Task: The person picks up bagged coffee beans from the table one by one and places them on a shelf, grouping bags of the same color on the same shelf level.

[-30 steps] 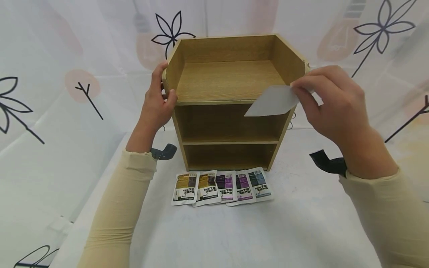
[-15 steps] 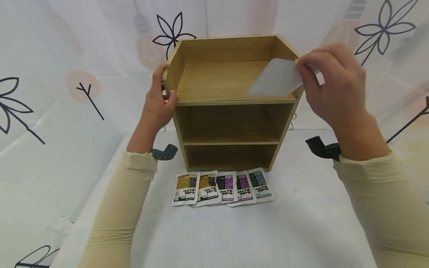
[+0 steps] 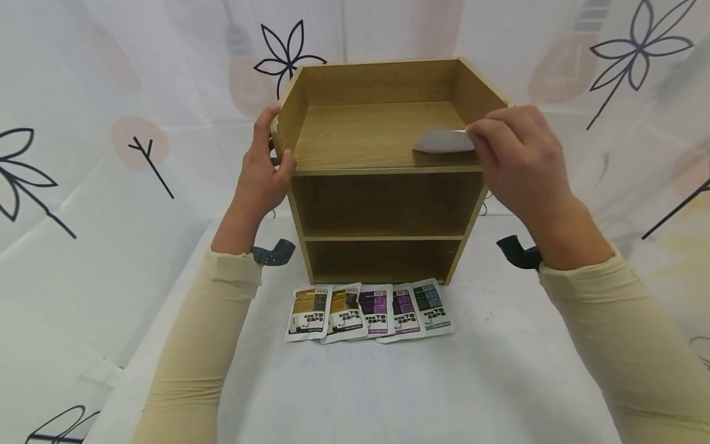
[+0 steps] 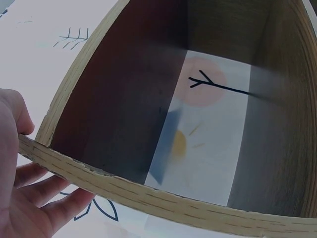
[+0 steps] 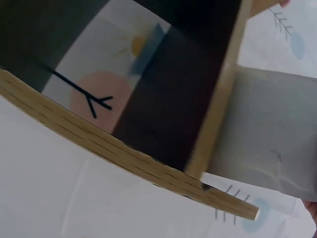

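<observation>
In the head view my right hand pinches a plain grey-white flat sheet by its right end, over the front right of the top tray of a small wooden shelf. The right wrist view shows that sheet broad side on, beside the shelf's wooden edge, with a fingertip at its far corner. My left hand grips the shelf's left side panel near the top. Its thumb and fingers lie on either side of the panel's edge in the left wrist view.
Several printed pouches, brown, purple and blue-green, lie overlapping in a row on the white-covered table, right before the shelf. Two lower compartments open toward me under the tray. A patterned white curtain hangs behind.
My right hand rose with the sheet, then came down and to the left over the tray. The sheet now appears flatter and narrower. My left hand keeps its grip in place.
</observation>
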### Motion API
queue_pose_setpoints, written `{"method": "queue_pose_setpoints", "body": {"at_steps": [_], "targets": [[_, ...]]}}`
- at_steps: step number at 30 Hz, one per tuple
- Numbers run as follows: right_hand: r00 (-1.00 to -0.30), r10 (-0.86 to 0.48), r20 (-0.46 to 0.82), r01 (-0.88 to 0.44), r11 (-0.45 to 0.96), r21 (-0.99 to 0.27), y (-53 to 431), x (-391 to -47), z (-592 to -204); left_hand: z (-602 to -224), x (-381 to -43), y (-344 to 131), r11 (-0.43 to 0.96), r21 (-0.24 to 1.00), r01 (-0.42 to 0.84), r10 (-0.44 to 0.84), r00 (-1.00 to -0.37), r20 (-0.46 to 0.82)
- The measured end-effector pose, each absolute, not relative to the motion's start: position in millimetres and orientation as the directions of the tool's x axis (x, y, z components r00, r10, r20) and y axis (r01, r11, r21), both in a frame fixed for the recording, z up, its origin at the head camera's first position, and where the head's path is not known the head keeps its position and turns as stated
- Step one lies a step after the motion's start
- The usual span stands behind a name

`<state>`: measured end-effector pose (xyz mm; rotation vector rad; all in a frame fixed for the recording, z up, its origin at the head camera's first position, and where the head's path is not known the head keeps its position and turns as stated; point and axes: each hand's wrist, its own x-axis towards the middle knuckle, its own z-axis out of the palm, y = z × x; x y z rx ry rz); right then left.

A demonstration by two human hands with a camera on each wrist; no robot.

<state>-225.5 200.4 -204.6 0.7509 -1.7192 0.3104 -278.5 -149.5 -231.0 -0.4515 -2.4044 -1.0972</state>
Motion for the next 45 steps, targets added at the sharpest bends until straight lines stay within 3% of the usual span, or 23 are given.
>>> {"method": "queue_pose_setpoints", "body": {"at_steps": [5,14,34,39,45], "targets": [[-0.167,-0.432,0.886,-0.642,0.730,0.235,202,-225,-219,-231,-278,-150,0.624,0.620,0.476,0.106,-0.837,0.536],[-0.293,-0.526,0.799,-0.662,0.714,0.228,201,-229,-227,-231,-278,-151,0.624,0.622,0.473,0.106,-0.840,0.533],[-0.677,-0.435,0.593,-0.526,0.850,0.023,184,-250,-208,-233,-280,-153,0.622,0.608,0.493,0.105,-0.822,0.559],[-0.691,-0.435,0.578,-0.520,0.854,0.021,183,-252,-208,-233,-279,-153,0.620,0.606,0.498,0.109,-0.820,0.563],[-0.584,-0.446,0.679,-0.591,0.807,0.022,185,-245,-216,-232,-278,-153,0.615,0.600,0.512,0.114,-0.811,0.574]]}}
